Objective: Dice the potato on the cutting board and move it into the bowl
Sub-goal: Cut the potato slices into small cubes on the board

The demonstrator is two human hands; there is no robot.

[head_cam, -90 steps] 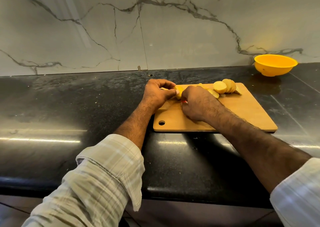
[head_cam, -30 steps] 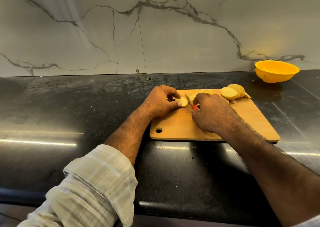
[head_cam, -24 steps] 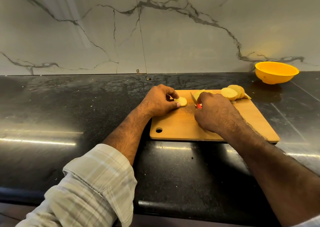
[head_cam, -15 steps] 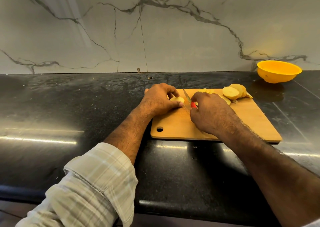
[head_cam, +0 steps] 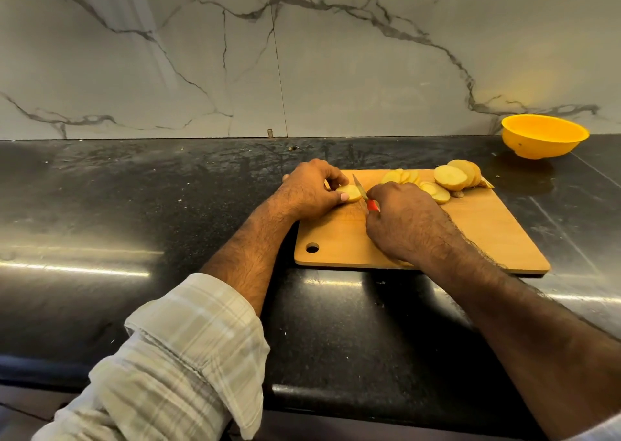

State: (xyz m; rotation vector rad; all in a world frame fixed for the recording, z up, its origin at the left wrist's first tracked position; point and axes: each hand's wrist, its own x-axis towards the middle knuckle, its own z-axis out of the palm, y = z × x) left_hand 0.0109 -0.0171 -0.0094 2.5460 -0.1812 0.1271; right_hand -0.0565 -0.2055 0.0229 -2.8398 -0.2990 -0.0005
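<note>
A wooden cutting board [head_cam: 477, 235] lies on the black counter. My left hand [head_cam: 309, 190] pinches a small potato piece [head_cam: 349, 193] at the board's far left corner. My right hand [head_cam: 400, 220] grips a small knife [head_cam: 360, 187] with a red handle, its blade set against the right side of that piece. Several round potato slices [head_cam: 437, 190] lie fanned along the board's far edge, ending in a thicker stack [head_cam: 457, 177] at the right. The yellow bowl [head_cam: 544, 136] stands apart at the far right by the wall.
The marble wall [head_cam: 302, 54] closes off the back of the black counter [head_cam: 134, 205]. The counter's front edge runs just below my forearms. The board has a hanging hole [head_cam: 312, 247] at its near left corner.
The knife has come back from the slices to the piece under my left hand and now rests against its right side. My left hand keeps hold of the piece.
</note>
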